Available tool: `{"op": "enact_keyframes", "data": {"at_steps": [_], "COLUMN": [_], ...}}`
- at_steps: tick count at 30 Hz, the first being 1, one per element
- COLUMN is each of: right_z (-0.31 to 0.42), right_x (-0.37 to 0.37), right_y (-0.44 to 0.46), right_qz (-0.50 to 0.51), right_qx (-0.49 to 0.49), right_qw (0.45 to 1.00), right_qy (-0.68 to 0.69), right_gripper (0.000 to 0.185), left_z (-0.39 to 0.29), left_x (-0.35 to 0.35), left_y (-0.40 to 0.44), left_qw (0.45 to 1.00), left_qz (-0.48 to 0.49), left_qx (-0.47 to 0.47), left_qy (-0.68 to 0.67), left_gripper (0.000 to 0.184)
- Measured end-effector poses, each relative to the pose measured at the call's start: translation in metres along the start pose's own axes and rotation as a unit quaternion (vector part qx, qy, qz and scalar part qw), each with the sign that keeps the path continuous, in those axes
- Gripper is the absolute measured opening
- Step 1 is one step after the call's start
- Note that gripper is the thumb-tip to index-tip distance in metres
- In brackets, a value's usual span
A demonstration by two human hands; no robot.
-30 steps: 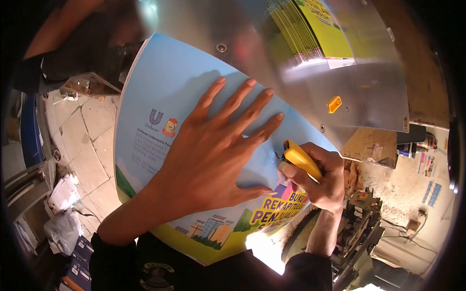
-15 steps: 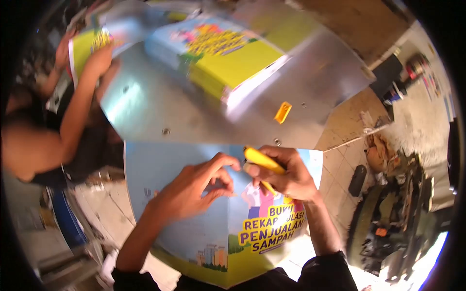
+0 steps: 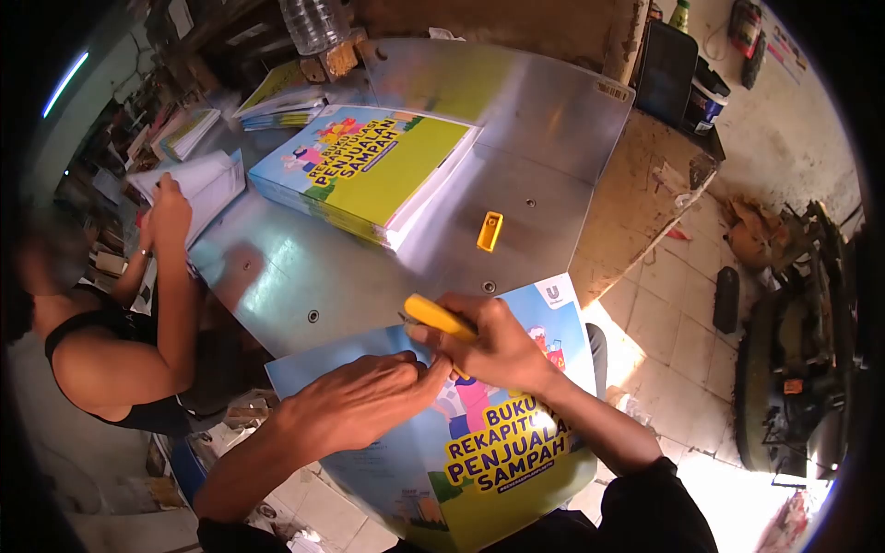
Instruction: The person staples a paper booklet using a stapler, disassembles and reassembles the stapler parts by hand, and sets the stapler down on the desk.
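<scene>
An open booklet cover (image 3: pixel 516 498), blue and green with "BUKU REKAPITULASI PENJUALAN SAMPAH" printed on it, lies outside up in front of me. My right hand (image 3: pixel 489 346) is closed round a yellow tool (image 3: pixel 441 316) with a small dark tip, held above the cover; its exact kind is unclear. Beside it, my left hand (image 3: pixel 369 396) rests over the cover near the fold, fingers drawn together and meeting the right hand's fingertips. Whatever those left fingers pinch, if anything, is hidden.
A thick stack of matching booklets (image 3: pixel 369 170) stands on the metal-topped table (image 3: pixel 415 276). A small yellow plastic piece (image 3: pixel 490 231) lies nearer me. At left, another person (image 3: pixel 120 359) handles an open booklet (image 3: pixel 217 189). A clear plastic bottle (image 3: pixel 316 23) stands at the back.
My left hand has moved in against the right hand, its fingers closing together. The yellow tool remains in my right hand. The other person's booklet now shows its white pages; my view has shifted.
</scene>
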State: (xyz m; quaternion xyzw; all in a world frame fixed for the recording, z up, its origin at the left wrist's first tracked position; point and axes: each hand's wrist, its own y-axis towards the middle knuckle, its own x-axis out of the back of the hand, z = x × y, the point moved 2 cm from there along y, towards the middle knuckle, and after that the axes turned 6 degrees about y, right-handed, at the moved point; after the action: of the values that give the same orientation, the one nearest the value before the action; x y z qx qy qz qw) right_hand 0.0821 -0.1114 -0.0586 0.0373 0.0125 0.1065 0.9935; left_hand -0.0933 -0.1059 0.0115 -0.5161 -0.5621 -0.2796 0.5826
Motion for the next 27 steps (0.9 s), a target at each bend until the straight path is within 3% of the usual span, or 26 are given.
{"op": "enact_keyframes", "data": {"at_steps": [3,5,7,11,13,17,19,21,23,27], "right_z": [0.001,0.000,0.001,0.001,-0.003,0.003,-0.001,-0.006,-0.008,0.001], "right_x": [-0.004,-0.011,-0.018,-0.023,-0.024,-0.024,-0.025,-0.026,-0.026,-0.030], "right_y": [0.003,0.003,0.003,0.005,0.006,0.006,0.006,0.007,0.006,0.005], "right_qz": [-0.015,-0.011,-0.007,0.011,-0.016,-0.001,0.016,0.006,0.021,0.014], "right_qx": [0.019,0.075,0.078,0.098,0.125,0.082,0.046,0.058,0.080,0.000], "right_qw": [0.998,0.994,0.994,0.993,0.989,0.996,0.998,0.995,0.992,1.000], "right_qy": [-0.052,-0.080,-0.082,-0.070,-0.077,-0.038,-0.040,-0.076,-0.099,-0.023], "right_gripper": [0.027,0.026,0.024,0.023,0.022,0.020,0.021,0.022,0.023,0.020], "left_z": [0.006,0.007,0.011,0.022,0.025,0.014,0.000,-0.008,-0.011,-0.018], "left_x": [-0.009,-0.008,-0.011,-0.011,-0.013,-0.017,-0.037,-0.065,-0.087,-0.079], "left_y": [-0.006,-0.009,-0.017,-0.009,-0.006,-0.028,-0.042,-0.048,-0.053,-0.047], "left_qw": [0.998,0.999,0.996,0.995,0.983,0.952,0.931,0.927,0.835,0.866], "left_qz": [-0.042,-0.007,-0.054,0.017,0.108,0.070,-0.124,-0.200,-0.348,-0.345], "left_qx": [-0.032,-0.015,-0.067,-0.057,-0.008,0.115,0.173,0.181,0.227,0.214], "left_qy": [-0.018,-0.032,0.008,-0.076,-0.151,-0.274,-0.297,-0.259,-0.360,-0.294], "left_gripper": [0.020,0.025,0.034,0.021,0.018,0.019,0.018,0.020,0.023,0.034]}}
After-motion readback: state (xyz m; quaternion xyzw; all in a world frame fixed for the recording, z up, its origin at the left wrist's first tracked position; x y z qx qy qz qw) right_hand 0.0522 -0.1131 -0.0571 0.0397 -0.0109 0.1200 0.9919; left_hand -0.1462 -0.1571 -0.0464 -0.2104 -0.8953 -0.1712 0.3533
